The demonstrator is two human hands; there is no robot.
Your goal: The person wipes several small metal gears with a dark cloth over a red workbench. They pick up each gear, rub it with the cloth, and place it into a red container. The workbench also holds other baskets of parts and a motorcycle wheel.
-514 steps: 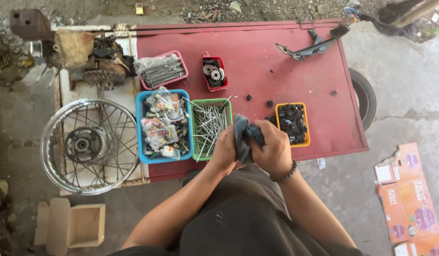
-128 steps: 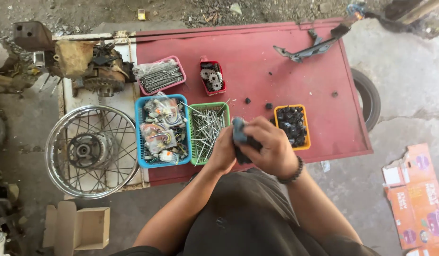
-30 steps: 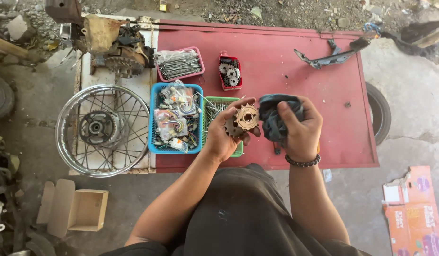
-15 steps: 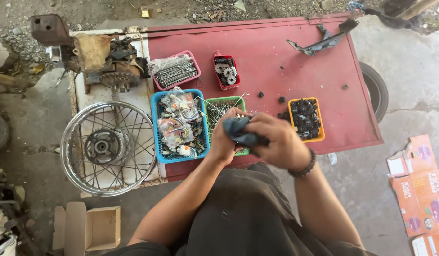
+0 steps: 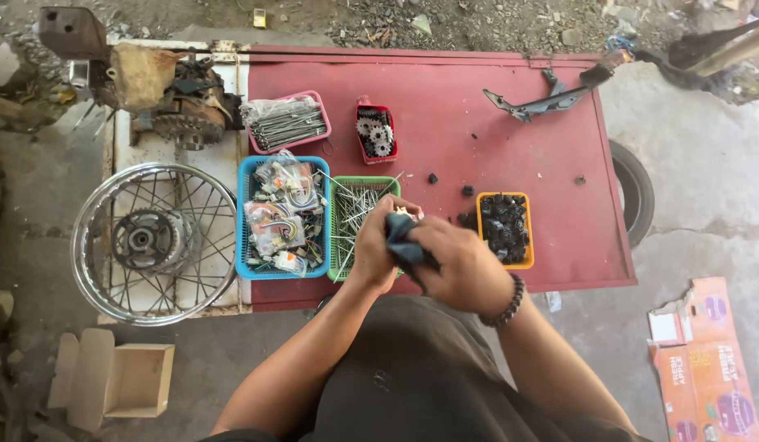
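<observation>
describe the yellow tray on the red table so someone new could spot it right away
On the red table, look along the near edge, just right of the person's right hand. The yellow tray sits there, filled with small black parts. It is the only yellow one; the green tray holds thin metal rods.

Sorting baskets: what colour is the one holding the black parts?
Yellow-orange basket, clearest in the head view.

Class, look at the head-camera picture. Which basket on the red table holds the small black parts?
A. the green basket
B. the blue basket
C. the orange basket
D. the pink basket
C: the small black parts fill the orange basket, which sits on the red table just beyond the person's right hand; a few more lie loose beside it.
</observation>
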